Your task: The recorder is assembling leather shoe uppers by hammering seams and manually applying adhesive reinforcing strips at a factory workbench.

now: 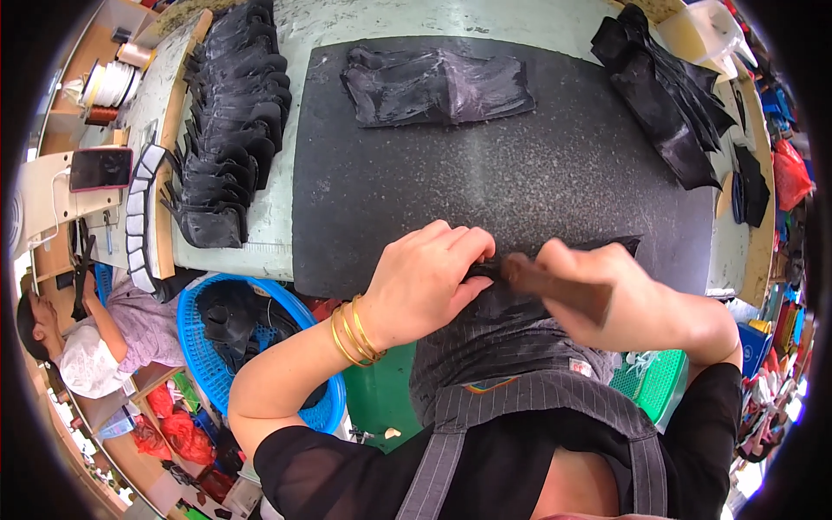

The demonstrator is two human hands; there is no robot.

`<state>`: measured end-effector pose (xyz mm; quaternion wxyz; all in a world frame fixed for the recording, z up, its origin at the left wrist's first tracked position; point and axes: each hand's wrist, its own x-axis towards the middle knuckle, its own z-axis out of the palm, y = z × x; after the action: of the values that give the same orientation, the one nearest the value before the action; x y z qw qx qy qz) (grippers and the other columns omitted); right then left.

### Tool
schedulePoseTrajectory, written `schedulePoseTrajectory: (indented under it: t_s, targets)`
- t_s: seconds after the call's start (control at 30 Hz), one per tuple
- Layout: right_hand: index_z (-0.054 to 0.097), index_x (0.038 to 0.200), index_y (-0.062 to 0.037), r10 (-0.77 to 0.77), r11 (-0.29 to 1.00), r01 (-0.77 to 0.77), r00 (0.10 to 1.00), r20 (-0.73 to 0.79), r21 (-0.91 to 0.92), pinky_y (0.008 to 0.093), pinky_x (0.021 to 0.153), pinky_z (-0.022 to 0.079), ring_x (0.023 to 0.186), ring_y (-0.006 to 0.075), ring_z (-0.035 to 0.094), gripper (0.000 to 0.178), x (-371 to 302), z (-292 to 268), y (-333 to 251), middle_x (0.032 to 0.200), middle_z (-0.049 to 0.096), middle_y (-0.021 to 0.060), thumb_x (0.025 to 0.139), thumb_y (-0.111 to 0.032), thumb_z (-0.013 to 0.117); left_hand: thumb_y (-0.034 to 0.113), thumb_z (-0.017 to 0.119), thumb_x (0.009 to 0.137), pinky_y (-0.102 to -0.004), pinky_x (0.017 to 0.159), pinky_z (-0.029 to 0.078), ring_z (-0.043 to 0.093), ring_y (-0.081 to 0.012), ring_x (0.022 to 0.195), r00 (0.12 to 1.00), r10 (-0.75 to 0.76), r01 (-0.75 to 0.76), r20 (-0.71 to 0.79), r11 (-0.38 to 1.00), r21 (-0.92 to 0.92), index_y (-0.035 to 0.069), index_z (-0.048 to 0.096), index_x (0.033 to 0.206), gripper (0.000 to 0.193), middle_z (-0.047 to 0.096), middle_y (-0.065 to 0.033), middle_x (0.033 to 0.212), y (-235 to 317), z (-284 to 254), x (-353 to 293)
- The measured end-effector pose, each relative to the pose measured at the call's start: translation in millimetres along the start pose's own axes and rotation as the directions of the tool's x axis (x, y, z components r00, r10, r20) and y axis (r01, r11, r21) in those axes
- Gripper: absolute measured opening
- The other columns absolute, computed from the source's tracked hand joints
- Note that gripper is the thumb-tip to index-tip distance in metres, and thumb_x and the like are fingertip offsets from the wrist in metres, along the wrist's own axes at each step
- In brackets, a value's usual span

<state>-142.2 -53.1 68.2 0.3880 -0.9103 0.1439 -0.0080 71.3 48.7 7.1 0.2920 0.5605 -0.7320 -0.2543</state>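
My left hand [425,276] is at the near edge of the dark work mat [537,191], its thumb and fingers closed on the edge of a black leather-like piece [486,270]. My right hand [620,282] grips a brown wooden tool [568,293], smeared by motion, whose narrow end points at the left fingertips. What kind of tool it is, I cannot tell. Part of a black piece [630,243] sticks out beyond the right knuckles; the rest is hidden by the hands. Farther up the mat lies a wrinkled black piece [442,85] with whitish smears.
A row of overlapping black pieces [234,130] runs along the left. More black pieces [667,104] lie at the far right beside a whitish plastic container [706,35]. A blue basket [195,347] stands low at left, near another person [113,347]. A phone [101,169] lies at far left.
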Motion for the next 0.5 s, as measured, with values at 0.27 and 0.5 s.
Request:
schedulePoseTrajectory:
  t_s: [0.27,0.5]
  targets:
    - [0.056,0.113,-0.0078,-0.070,0.996,0.069,0.997,-0.023,-0.054,0.0380,0.050,0.051,0.066,0.0252,0.063,0.037,14,0,6,0.084,0.048,0.0093,0.078,-0.006,0.068,0.011,0.080,0.074,-0.0377,0.069,0.051,0.061,-0.0251,0.081,0.998,-0.056,0.056,-0.034,0.998,0.006,0.009,0.054,0.104,0.040,0.062,-0.0034,0.086,-1,-3,-6]
    - [0.059,0.114,-0.0104,0.013,0.999,-0.008,0.990,-0.142,0.039,0.0398,0.053,0.051,0.060,0.0317,0.062,0.028,-18,10,20,0.081,0.052,0.0103,0.087,-0.006,0.060,0.007,0.076,0.078,-0.0378,0.073,0.050,0.060,-0.0274,0.084,0.997,-0.060,0.059,0.046,0.998,0.025,0.007,0.062,0.102,0.028,0.061,-0.0064,0.090,8,0,7]
